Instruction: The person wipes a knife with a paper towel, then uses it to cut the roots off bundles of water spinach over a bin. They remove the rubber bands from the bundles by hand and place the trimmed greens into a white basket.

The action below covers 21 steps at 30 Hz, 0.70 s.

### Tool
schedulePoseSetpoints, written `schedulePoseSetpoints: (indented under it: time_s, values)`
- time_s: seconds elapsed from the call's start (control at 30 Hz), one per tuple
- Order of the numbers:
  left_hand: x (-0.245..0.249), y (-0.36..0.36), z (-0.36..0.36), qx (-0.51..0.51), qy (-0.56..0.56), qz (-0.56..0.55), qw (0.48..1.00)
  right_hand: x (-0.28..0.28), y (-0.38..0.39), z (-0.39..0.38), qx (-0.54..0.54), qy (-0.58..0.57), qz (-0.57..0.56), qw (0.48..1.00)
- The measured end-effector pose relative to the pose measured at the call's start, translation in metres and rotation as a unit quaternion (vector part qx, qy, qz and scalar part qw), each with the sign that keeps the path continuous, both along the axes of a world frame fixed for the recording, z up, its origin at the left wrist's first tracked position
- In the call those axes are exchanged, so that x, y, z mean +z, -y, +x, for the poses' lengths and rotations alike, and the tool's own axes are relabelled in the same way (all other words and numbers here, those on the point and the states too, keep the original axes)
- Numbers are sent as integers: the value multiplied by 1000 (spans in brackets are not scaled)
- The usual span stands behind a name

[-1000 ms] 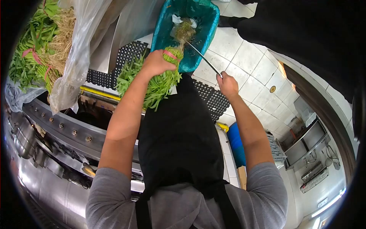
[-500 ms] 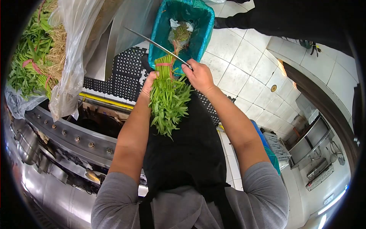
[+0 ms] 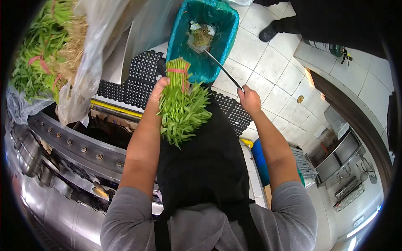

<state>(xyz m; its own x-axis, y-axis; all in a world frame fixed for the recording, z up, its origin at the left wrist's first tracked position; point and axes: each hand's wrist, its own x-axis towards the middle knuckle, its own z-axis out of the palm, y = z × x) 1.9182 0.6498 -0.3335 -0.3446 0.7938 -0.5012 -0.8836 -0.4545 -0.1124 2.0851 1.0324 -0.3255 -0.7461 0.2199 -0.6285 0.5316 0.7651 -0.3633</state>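
Note:
My left hand (image 3: 160, 88) is closed around a bunch of leafy greens (image 3: 182, 104), tied near the cut stem ends with a reddish band (image 3: 177, 70). The stems point away from me and the leaves hang toward my apron. My right hand (image 3: 250, 99) grips the dark handle of a long knife (image 3: 222, 68), off to the right of the bunch. The blade reaches over a bin lined with a teal bag (image 3: 231, 21). Inside the bin lie root trimmings (image 3: 202, 38) and bits of white paper or plastic.
More banded greens with roots (image 3: 42, 54) lie at the left beside clear plastic sheeting (image 3: 83, 62). A stove front with knobs (image 3: 83, 149) runs along the left. Another person's dark shoe (image 3: 268, 32) is on the tiles at the upper right. A black perforated mat (image 3: 144, 71) lies below.
My right hand has swung right and toward me with the knife, away from the stem ends. The reddish root end hanging at the stems is gone from there. My left hand keeps the bunch.

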Motion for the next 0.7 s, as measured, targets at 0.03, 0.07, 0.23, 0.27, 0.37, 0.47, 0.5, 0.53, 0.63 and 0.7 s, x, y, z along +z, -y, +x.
schedulePoseSetpoints:
  time_s: [0.03, 0.07, 0.23, 0.27, 0.37, 0.47, 0.5, 0.53, 0.63, 0.7]
  values:
    - [17, 6, -1, -24, -24, -27, 999, 9, -2, 1, 6, -5, -1, 1000]
    - [38, 15, -4, -45, -50, -58, 996, 14, -2, 5, -21, 3, 7, 1000]
    - [131, 105, -17, -138, -232, -197, 943, 32, -1, 28, -44, 8, 8, 999]
    - [158, 129, -20, -169, -230, -197, 938, 37, -1, 30, -36, 43, 23, 998]
    - [241, 183, -14, -74, -224, -219, 947, 49, 3, 35, -7, -33, 38, 999]
    - [305, 243, -10, 20, -222, -284, 932, 80, 13, 22, -7, -51, 14, 999]
    - [315, 270, -6, 58, -229, -324, 916, 83, 14, 20, 7, -67, 14, 998]
    - [336, 294, -13, 58, -253, -317, 912, 92, 15, 15, 18, -61, 10, 998]
    - [403, 370, -50, 72, -322, -366, 870, 125, 24, -10, 27, -46, -3, 999]
    - [453, 418, -93, 64, -383, -381, 839, 143, 32, -24, 31, -32, 20, 999]
